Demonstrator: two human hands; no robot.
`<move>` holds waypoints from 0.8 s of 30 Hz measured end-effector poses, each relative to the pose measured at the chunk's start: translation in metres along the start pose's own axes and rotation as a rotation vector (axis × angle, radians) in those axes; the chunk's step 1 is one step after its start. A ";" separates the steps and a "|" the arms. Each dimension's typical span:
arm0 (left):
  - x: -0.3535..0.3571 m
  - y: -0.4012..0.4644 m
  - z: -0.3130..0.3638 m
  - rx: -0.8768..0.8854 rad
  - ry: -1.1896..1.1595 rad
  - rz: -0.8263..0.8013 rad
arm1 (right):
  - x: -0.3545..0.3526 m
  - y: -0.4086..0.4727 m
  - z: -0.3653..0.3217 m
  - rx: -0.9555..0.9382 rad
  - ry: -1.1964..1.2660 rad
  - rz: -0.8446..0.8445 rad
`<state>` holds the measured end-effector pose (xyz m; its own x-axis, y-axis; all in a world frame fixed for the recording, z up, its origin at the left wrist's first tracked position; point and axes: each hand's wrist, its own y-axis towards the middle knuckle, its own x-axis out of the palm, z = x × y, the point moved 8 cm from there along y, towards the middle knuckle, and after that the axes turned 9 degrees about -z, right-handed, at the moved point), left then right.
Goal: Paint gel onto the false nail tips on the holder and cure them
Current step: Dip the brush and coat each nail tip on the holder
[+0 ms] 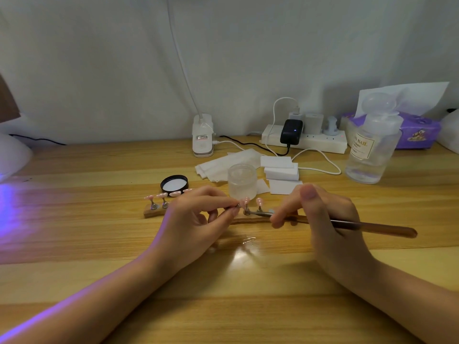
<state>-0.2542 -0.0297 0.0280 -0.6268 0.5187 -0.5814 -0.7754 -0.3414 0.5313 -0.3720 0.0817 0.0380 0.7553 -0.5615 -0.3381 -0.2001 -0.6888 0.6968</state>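
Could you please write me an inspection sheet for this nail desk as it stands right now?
Surface: wooden desk, purple glow at its left edge.
Job's things: wooden holder carrying pink nail tips on metal stands; open frosted jar, its black lid lying beside it.
Clutter: white wipes, clear liquid bottle, purple tissue box.
Grippers: left hand pinches one nail stand; right hand holds the brush, bristle end at the holder.
Cables: power strip with plugged adapters; white and black leads trail across the desk.
Surroundings: white wall; clip lamp base; white domed object at left, possibly the curing lamp.
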 end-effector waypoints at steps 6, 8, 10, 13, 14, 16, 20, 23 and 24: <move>0.000 0.001 0.000 0.005 -0.001 0.007 | 0.005 0.003 -0.002 0.021 -0.026 -0.022; -0.001 0.001 0.001 0.007 -0.001 0.012 | 0.005 0.002 0.001 0.047 -0.003 -0.027; -0.001 0.001 0.003 0.018 0.018 0.011 | 0.004 0.000 0.004 0.069 0.053 -0.035; -0.001 0.001 0.004 0.031 0.022 0.012 | 0.002 -0.001 0.005 0.079 0.124 -0.021; -0.001 0.001 0.003 0.028 0.022 0.012 | 0.001 -0.001 0.005 0.073 0.133 -0.010; 0.000 0.001 0.002 0.024 0.023 0.010 | 0.001 0.001 0.003 0.062 0.103 -0.009; -0.002 0.001 0.003 0.028 0.020 0.028 | 0.006 0.003 0.000 0.077 0.069 -0.054; -0.003 0.000 0.003 0.011 0.024 0.042 | 0.007 0.000 0.003 0.104 0.147 -0.060; -0.004 0.000 0.003 0.004 0.021 0.046 | 0.006 -0.001 0.003 0.103 0.166 -0.056</move>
<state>-0.2516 -0.0296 0.0319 -0.6630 0.4863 -0.5692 -0.7456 -0.3611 0.5600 -0.3695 0.0774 0.0333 0.8578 -0.4437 -0.2597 -0.2116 -0.7650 0.6083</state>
